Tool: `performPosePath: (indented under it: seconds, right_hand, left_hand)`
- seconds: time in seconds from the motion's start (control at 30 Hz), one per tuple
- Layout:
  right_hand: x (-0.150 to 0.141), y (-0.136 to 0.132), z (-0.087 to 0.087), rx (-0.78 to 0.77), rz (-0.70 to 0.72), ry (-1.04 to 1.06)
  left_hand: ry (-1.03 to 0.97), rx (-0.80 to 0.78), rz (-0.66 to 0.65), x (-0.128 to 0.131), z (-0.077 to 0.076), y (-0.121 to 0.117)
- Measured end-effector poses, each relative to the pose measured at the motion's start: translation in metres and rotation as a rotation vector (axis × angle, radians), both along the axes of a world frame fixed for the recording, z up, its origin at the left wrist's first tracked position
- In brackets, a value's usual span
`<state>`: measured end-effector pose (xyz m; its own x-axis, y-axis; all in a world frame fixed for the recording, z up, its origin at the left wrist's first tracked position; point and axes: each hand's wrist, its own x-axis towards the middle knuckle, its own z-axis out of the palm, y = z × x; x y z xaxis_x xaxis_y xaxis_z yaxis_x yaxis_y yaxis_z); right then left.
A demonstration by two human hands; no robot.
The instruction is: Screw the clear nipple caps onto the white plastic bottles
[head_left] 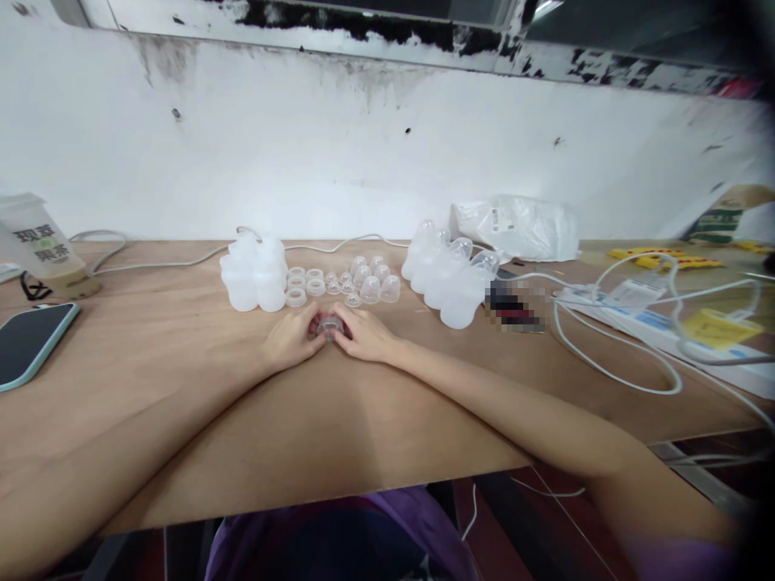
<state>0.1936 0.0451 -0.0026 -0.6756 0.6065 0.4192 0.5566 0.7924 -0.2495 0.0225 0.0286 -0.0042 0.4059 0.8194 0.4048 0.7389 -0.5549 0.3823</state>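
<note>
At the table (pixel 260 452), a clear piece (pixel 330 325) is held from two sides

Left of centre, plain bottles (pixel 251 274) are grouped; to the right, domed bottles (pixel 458 308) are set in a slanting cluster. Nearer than these and between them, the clear piece is enclosed by the left hand (pixel 295 335) and the right hand (pixel 364 333), both half curled, with fingers and thumbs closed in on it. Whether it is rested on the table cannot be told, being partly hidden. Just beyond, loose domes (pixel 370 289), rings (pixel 295 302) and teats (pixel 353 300) are laid out close together.

In this step, judged to be a pressing together of parts, force is best applied evenly from both sides, so that the edge is not tilted. A slight turn should be given between presses, and the nearest teat should be kept from being knocked by the right fingers.
</note>
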Motion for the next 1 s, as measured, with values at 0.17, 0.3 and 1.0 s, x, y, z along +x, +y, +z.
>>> performPosePath:
  seconds: [0.17, 0.3, 1.0]
  right_hand:
    - [-0.0015, -0.0005, -0.0005, -0.003, -0.024, -0.008]
    - [-0.0029, -0.0007, -0.0025, -0.003, -0.047, -0.017]
    - [-0.0062, -0.0043, -0.0013, -0.044, -0.048, 0.1]
  left_hand:
    - [0.01, 0.015, 0.001, 0.0002, -0.001, 0.0017]
    - [0.008, 0.024, 0.009, 0.0016, -0.0002, 0.0019]
    - [0.04, 0.085, 0.08, -0.0023, 0.0001, 0.0007]
